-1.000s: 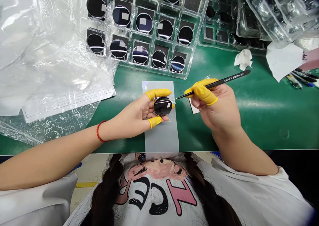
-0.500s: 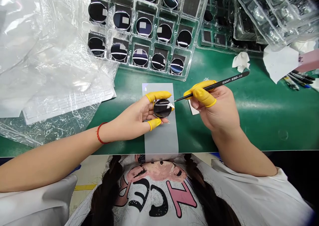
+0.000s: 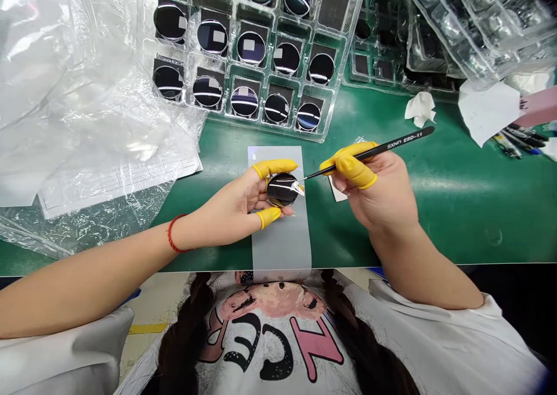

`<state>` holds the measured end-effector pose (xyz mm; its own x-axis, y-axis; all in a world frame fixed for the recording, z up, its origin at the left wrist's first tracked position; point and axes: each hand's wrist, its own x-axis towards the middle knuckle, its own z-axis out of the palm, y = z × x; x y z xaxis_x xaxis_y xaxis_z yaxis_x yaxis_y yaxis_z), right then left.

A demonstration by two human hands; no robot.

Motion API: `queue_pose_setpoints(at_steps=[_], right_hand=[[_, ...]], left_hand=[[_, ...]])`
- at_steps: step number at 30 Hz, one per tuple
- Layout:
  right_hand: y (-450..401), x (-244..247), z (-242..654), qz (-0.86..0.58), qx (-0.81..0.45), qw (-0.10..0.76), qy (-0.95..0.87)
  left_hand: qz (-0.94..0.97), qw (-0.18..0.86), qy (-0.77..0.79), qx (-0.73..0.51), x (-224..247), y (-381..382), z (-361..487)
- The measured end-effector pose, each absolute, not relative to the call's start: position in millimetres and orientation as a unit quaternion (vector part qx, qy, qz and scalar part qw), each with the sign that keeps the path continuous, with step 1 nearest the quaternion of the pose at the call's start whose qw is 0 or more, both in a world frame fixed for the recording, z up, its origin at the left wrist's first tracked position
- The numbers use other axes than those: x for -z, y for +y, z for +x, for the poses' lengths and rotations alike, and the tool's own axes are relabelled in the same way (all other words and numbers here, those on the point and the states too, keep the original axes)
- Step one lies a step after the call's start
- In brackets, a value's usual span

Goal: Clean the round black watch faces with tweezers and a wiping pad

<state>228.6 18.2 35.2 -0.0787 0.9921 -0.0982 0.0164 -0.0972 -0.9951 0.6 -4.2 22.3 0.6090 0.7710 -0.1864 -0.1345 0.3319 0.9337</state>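
Observation:
Yellow finger covers sit on both hands. My left hand (image 3: 248,203) holds a round dark lens (image 3: 281,189) by its edge, above a grey sheet (image 3: 282,244). My right hand (image 3: 376,180) grips black tweezers (image 3: 404,140) marked ESD-11, their tips at the lens's right edge. A small whitish piece (image 3: 298,187) lies at that edge by the tips, partly lifted; whether the tips pinch it is too small to tell. Beneath my right hand's fingers a small white block (image 3: 337,188) is partly hidden.
A clear tray (image 3: 270,129) of round dark lenses spans the back. More clear trays (image 3: 474,29) are stacked at the back right, near crumpled tissue (image 3: 420,108) and pens (image 3: 516,140). Plastic bags (image 3: 100,111) and a printed paper (image 3: 117,186) cover the left.
The whitish piece at the lens's right edge looks more lifted and folded than before. The lens has shifted very slightly left; both hands have barely moved.

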Motion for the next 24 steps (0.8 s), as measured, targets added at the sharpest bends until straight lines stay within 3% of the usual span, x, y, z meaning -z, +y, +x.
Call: queue_pose_setpoints(at_steps=[24], right_hand=[[15.1, -36.3, 229.4, -0.499, -0.539, 0.457, -0.502]], left_hand=[[0.507, 0.746, 0.319, -0.291, -19.5, -3.6, -1.8]])
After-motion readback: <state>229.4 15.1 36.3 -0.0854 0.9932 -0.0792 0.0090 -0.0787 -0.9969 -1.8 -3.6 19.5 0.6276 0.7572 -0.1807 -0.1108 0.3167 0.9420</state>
